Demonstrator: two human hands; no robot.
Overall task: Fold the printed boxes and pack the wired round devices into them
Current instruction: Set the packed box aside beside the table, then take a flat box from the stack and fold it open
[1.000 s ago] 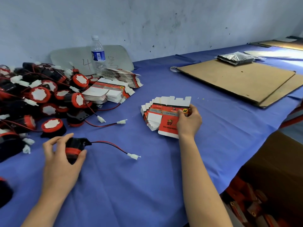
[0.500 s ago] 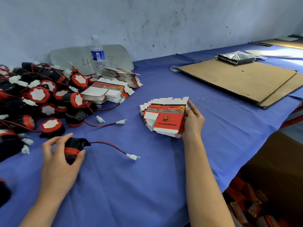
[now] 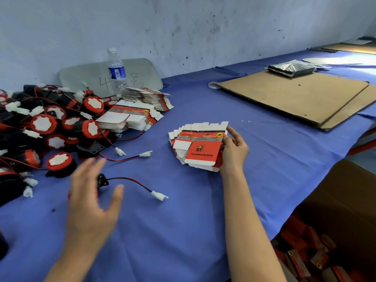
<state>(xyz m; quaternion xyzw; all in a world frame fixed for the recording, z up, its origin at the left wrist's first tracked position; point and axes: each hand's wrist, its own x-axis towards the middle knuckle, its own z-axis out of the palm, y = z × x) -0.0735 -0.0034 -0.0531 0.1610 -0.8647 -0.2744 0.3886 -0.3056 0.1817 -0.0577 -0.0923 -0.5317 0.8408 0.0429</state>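
Item 1: flat boxes, fanned stack on worktop, R edge gripped by our right hand.
Item 2: wired round device, mostly hidden under our left hand, fingers spread, blurred; we can't tell contact.

Bench w/ blue cloth. Back left: clear water bottle, blue label, upright, in front of a grey panel leaning on the scuffed wall. Back right: flat cardboard sheets, stacked, w/ a black packet in clear wrap on their far edge. Tape roll at their left corner. Brown carton below bench edge, front right.
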